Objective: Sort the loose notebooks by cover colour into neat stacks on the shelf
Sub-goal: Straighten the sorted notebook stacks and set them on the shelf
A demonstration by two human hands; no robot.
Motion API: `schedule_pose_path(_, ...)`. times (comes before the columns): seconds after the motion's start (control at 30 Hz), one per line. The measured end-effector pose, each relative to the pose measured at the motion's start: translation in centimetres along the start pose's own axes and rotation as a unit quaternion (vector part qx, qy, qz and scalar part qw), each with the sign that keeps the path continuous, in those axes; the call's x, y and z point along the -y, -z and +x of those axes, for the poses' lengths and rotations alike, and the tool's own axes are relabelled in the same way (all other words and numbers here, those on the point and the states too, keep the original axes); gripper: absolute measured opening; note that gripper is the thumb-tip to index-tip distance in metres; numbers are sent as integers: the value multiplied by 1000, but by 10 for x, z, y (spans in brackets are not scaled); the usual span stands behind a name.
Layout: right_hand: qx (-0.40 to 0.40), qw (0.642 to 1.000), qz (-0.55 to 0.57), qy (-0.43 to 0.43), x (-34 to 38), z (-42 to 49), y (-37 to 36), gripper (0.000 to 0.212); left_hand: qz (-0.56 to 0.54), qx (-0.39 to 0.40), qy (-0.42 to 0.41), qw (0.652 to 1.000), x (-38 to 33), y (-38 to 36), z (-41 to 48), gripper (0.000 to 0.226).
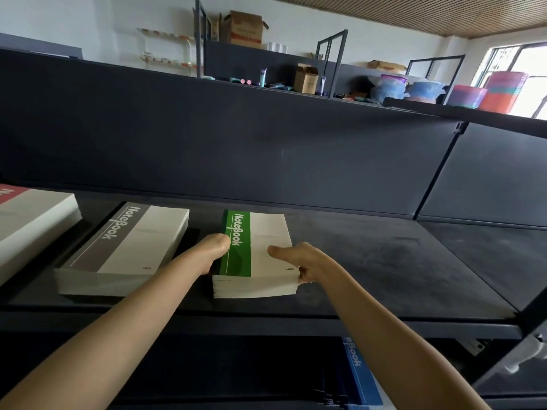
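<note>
Green-banded paper notebook stack [266, 247] sits on the dark metal shelf [384, 261] beside a grey-banded stack [133, 247] and a red-banded stack [29, 214]. The right hand [302, 261] grips it; I cannot tell the left hand [216, 250]'s hold. Blue notebooks [361, 377] below likely remain.

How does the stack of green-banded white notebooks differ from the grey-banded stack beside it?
The green-banded notebook stack has a green spine band; the grey-banded notebook stack has a grey one. The left hand and right hand touch the green-banded notebook stack's sides; the grey-banded notebook stack is untouched. Both lie flat on the dark shelf.
</note>
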State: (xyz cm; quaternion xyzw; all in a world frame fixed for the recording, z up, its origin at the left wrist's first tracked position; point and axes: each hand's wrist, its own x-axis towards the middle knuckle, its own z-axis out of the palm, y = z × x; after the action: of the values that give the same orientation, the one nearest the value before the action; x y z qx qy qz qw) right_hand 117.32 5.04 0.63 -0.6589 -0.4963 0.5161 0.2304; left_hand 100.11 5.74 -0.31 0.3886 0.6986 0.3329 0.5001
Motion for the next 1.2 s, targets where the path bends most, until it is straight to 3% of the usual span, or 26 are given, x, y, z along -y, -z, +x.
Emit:
schedule_pose_path(0.37,2,1000,-21,9,0,-2,-6,29,33,-4,-19,999,2,4,4,35)
schedule_pose_path(0.47,-39,993,-107,22,3,1,-6,38,52,-12,-34,998,5,1,7,33)
schedule_pose_path(0.6,-113,950,-287,50,9,3,-7,44,101,-36,-64,992,9,-1,10,42)
schedule_pose_path(0.8,-152,932,-319,83,1,2,-14,45,205,-64,-91,972,4,8,4,49)
schedule_pose_path(0.87,-155,931,-315,103,-3,2,-12,43,275,-89,-138,947,0,8,-3,54)
schedule_pose_path(1.0,-186,910,-348,129,-15,-10,3,44,435,-123,-245,858,-10,-14,-29,59)
schedule_pose_path(1.2,-186,864,-452,121,-58,-46,50,55,540,-140,-312,769,-3,-91,-74,59)
